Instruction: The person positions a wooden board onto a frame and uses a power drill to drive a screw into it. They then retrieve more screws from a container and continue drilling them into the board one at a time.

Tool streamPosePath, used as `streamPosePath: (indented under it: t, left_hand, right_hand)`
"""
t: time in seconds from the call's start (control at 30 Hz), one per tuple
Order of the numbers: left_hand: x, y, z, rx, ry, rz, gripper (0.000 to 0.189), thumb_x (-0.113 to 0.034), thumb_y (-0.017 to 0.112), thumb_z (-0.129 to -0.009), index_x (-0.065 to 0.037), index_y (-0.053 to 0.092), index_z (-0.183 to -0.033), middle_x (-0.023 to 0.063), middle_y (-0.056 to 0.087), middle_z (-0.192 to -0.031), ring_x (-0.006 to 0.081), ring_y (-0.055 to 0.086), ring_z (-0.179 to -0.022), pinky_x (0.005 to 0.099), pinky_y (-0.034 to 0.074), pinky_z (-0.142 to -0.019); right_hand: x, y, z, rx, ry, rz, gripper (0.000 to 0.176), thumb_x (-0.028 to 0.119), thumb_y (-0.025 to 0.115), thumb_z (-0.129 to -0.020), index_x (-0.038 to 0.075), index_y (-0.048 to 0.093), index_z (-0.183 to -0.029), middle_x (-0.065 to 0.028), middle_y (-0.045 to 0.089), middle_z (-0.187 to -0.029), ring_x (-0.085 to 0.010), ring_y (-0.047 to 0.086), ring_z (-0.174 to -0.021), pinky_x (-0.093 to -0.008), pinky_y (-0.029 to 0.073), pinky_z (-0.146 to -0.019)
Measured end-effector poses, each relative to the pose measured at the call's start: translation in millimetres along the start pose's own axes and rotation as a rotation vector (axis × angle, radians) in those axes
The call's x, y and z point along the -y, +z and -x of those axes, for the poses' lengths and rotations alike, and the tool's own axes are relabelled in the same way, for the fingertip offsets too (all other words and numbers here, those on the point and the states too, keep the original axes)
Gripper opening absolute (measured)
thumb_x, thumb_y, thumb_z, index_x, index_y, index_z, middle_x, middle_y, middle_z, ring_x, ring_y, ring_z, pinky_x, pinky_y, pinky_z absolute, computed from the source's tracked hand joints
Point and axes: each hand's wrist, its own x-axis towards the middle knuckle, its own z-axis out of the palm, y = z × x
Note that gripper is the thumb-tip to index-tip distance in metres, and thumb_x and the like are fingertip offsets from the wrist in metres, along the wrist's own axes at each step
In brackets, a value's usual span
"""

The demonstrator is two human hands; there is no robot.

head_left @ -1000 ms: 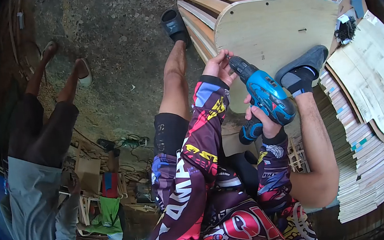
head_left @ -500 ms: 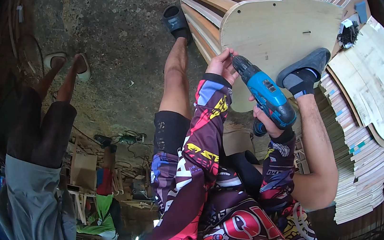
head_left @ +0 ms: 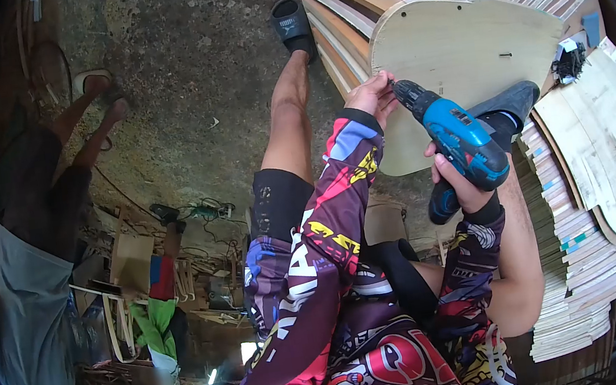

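Note:
My right hand (head_left: 462, 183) is wrapped round the grip of a blue and black cordless drill (head_left: 454, 128), which points up and left. My left hand (head_left: 375, 98) is closed at the drill's tip, fingertips pinched beside the left edge of a pale curved plywood panel (head_left: 452, 48). What those fingertips hold is too small to make out. Wooden slats (head_left: 337, 23) run from behind the panel toward the upper left. A dark screw (head_left: 505, 55) lies on or stands in the panel's face. My slippered foot (head_left: 506, 110) rests against the panel's lower right.
A small box of dark screws (head_left: 570, 62) sits right of the panel. Stacked wooden strips (head_left: 596, 288) and cut plywood boards (head_left: 601, 133) fill the right side. On the left stands another person (head_left: 33, 303); a second person in green (head_left: 158, 318) is further back, near cables (head_left: 206, 211).
The view has shifted slightly, and the panel, drill and both hands appear further right. The drill's body has swung right, with its tip still at my left fingers. The person at left has stepped.

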Motion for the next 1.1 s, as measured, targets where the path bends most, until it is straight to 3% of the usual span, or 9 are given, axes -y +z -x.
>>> streamPosePath:
  t: [0.03,0.1,0.23,0.33,0.47,0.53,0.63,0.87,1.1]
  left_hand:
    - [0.2,0.1,0.7,0.001,0.006,-0.007,0.016,-0.026,0.053,-0.09,-0.01,0.056,-0.09,0.0025,0.055,-0.09,0.0165,0.053,-0.087,0.0337,0.041,-0.082]
    - [0.7,0.7,1.9,0.003,0.004,0.003,0.016,-0.026,0.053,-0.09,-0.01,0.056,-0.09,0.0024,0.055,-0.089,0.0164,0.054,-0.086,0.0336,0.042,-0.081]
    - [1.2,-0.6,3.6,0.028,0.028,-0.044,0.017,-0.025,0.054,-0.089,-0.008,0.059,-0.09,0.0003,0.059,-0.083,0.0132,0.056,-0.079,0.03,0.043,-0.078]
    - [0.3,1.1,9.6,0.042,-0.008,-0.006,0.016,-0.023,0.053,-0.09,-0.008,0.059,-0.092,0.0011,0.06,-0.087,0.0137,0.057,-0.083,0.0318,0.044,-0.081]
    - [1.8,-5.7,12.0,0.166,-0.052,0.052,0.017,-0.022,0.051,-0.091,-0.007,0.059,-0.096,0.0019,0.061,-0.092,0.0139,0.058,-0.088,0.0345,0.044,-0.085]
    - [3.5,-6.9,9.0,0.189,-0.084,0.071,0.017,-0.021,0.049,-0.092,-0.008,0.056,-0.101,0.0044,0.059,-0.101,0.0171,0.057,-0.094,0.0374,0.045,-0.088]
    - [5.5,-5.8,7.7,0.23,-0.095,0.126,0.017,-0.021,0.049,-0.092,-0.009,0.056,-0.102,0.0038,0.058,-0.102,0.0176,0.056,-0.095,0.0388,0.045,-0.089]
    - [6.6,-5.9,8.2,0.257,-0.071,0.207,0.013,-0.019,0.048,-0.092,-0.008,0.053,-0.097,0.006,0.057,-0.101,0.0186,0.057,-0.096,0.0405,0.045,-0.089]
    - [8.7,-2.5,4.8,0.262,-0.077,0.329,0.014,-0.017,0.044,-0.093,-0.006,0.051,-0.094,0.0087,0.058,-0.091,0.0299,0.058,-0.096,0.0458,0.046,-0.087]
  right_hand:
    - [-0.8,3.5,-0.9,-0.009,0.01,-0.158,0.021,0.004,0.059,-0.081,0.004,0.055,-0.102,-0.0016,0.059,-0.088,-0.0064,0.052,-0.064,-0.0203,0.044,-0.057]
    - [-6.4,4.8,-0.3,0.002,0.01,-0.152,0.022,0.003,0.058,-0.082,0.005,0.053,-0.103,-0.0013,0.055,-0.087,-0.0062,0.05,-0.062,-0.0199,0.042,-0.055]
    - [-9.2,-1.1,5.1,0.106,0.12,0.1,0.019,0.002,0.057,-0.083,0.005,0.053,-0.101,0.0011,0.054,-0.084,-0.0048,0.049,-0.063,-0.0197,0.039,-0.056]
    - [-14.0,-1.2,5.3,0.069,-0.043,0.263,0.02,0.003,0.058,-0.083,0.005,0.053,-0.102,0.003,0.054,-0.081,-0.0032,0.047,-0.065,-0.0189,0.037,-0.057]
    - [-11.8,-5.0,6.7,0.073,-0.032,0.341,0.021,0.002,0.057,-0.083,0.005,0.052,-0.103,0.0013,0.054,-0.086,-0.0042,0.048,-0.067,-0.0194,0.039,-0.059]
    - [-8.8,1.8,4.9,0.038,0.088,0.008,0.021,0.0,0.056,-0.082,0.004,0.051,-0.103,-0.0005,0.053,-0.088,-0.0059,0.05,-0.067,-0.0205,0.041,-0.059]
    - [-15.6,7.7,5.4,0.008,0.086,-0.136,0.02,-0.001,0.054,-0.082,0.003,0.051,-0.101,-0.0014,0.052,-0.087,-0.0074,0.051,-0.067,-0.0214,0.043,-0.059]
    - [-12.5,20.6,6.2,0.005,0.049,-0.068,0.015,0.001,0.054,-0.084,0.003,0.052,-0.098,-0.0008,0.052,-0.078,-0.0066,0.049,-0.062,-0.0213,0.041,-0.056]
    - [-15.3,32.2,6.6,-0.094,-0.003,0.006,0.012,0.005,0.056,-0.085,0.003,0.054,-0.096,0.0,0.054,-0.075,-0.0062,0.05,-0.061,-0.0211,0.04,-0.053]
